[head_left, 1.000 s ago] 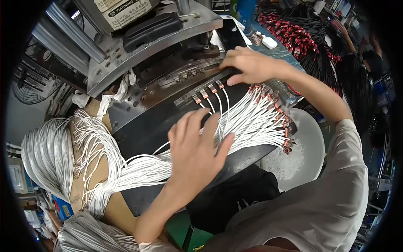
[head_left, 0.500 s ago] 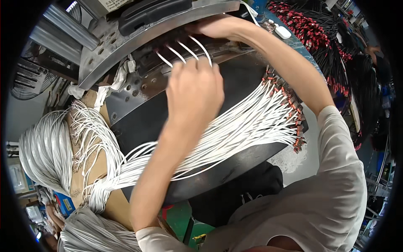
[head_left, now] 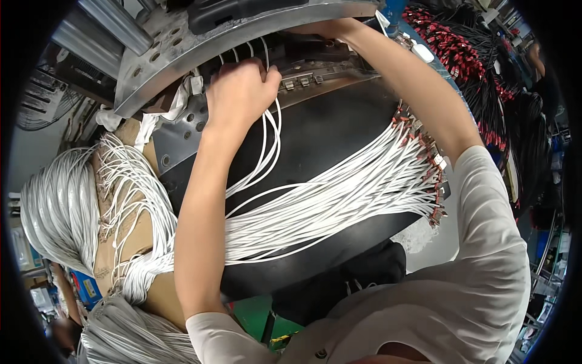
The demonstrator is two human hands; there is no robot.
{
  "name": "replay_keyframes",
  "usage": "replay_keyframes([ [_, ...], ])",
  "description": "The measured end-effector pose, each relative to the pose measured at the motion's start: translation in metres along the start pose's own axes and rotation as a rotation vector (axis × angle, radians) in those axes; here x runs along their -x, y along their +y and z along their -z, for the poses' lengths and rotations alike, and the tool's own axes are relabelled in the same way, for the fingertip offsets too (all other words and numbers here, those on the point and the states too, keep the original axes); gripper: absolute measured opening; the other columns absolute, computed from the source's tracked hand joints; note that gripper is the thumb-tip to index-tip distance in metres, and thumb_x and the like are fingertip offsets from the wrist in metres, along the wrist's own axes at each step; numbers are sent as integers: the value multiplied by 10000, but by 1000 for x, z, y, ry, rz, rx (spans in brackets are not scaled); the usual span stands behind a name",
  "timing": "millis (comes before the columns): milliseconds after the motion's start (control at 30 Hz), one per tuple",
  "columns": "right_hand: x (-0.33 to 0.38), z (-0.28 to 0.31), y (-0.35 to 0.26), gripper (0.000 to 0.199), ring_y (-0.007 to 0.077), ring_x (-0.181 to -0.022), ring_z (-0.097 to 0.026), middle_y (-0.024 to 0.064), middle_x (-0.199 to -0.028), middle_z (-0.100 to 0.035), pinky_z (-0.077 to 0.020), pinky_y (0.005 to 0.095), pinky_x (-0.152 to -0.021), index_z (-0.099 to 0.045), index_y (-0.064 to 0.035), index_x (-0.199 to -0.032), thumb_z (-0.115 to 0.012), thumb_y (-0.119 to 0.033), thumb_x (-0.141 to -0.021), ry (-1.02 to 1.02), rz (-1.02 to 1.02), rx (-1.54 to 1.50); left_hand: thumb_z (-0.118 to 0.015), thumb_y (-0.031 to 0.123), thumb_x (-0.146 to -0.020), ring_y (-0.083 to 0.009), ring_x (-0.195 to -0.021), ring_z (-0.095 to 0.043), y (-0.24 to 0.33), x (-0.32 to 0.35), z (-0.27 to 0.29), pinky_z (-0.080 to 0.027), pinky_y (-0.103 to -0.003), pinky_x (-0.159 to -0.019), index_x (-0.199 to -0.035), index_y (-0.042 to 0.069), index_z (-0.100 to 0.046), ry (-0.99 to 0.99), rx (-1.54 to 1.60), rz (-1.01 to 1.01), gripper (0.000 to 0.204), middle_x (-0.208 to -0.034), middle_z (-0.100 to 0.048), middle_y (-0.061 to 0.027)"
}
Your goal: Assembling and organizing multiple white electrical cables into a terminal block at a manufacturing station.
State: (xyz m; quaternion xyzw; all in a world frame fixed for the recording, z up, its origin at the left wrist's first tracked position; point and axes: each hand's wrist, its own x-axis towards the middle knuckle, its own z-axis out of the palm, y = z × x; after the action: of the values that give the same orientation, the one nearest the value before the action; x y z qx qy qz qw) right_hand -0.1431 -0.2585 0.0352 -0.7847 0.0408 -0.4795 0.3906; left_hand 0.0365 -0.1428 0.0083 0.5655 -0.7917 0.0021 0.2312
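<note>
Several white wires are pinched in the left hand, fingers curled shut around them right at the far edge of the black work surface, just under the curved grey metal housing of the machine. From that fist the wires run down and toward the person, then bend right & merge w/ the big fan of white wires lying across the black surface. Long axis of the fan: lower left to upper right, ending in a row of small red-brown terminals near the right edge.

Right hand: arm reaches up along the right side, over the fan, to the far edge under the housing; the hand itself is hidden up there, so can't tell if it's closed on anything.

Wire ends in the left fist point away from the person, toward the row of small metal slots just right of the knuckles, touching or nearly so. Left hand is clearly the nearer one to those ends; the terminals lie well apart from it, down-right.

Off the left edge hangs a thick looped bundle of white wire. Red-and-black cable bunches sit at the far right.
</note>
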Motion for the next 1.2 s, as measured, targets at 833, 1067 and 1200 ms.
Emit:
replay_keyframes([
  [833, 441, -209, -203, 556, 236, -1264, -501, 85, -1384, -542, -371, 367, -1066, -474, -42, -1393, -480, -438, -1003, 1025, -1098, -673, -518, 334, -1028, -272, -955, -628, 56, 434, -32, -520, -385, -754, -1423, 50, -325, 383, 1334, 1334, 523, -1188, -591, -145],
  [1067, 437, -210, -202, 541, 243, -1327, -445, 73, -1428, -509, -301, 357, -1132, -487, -49, -1386, -403, -432, -1013, 944, -1115, -935, -544, 256, -1005, -239, -958, -607, 55, 425, -22, -535, -361, -711, -1393, 37, -387, 351, 1295, 1309, 472, -1236, -549, -126],
  [1200, 450, -207, -196, 547, 239, -1319, -450, 73, -1435, -502, -298, 355, -1131, -478, -50, -1399, -383, -432, -1019, 887, -1030, -1067, -555, 261, -999, -212, -964, -590, 46, 424, -17, -521, -316, -692, -1373, 28, -425, 209, 1216, 1256, 459, -1239, -538, -125],
])
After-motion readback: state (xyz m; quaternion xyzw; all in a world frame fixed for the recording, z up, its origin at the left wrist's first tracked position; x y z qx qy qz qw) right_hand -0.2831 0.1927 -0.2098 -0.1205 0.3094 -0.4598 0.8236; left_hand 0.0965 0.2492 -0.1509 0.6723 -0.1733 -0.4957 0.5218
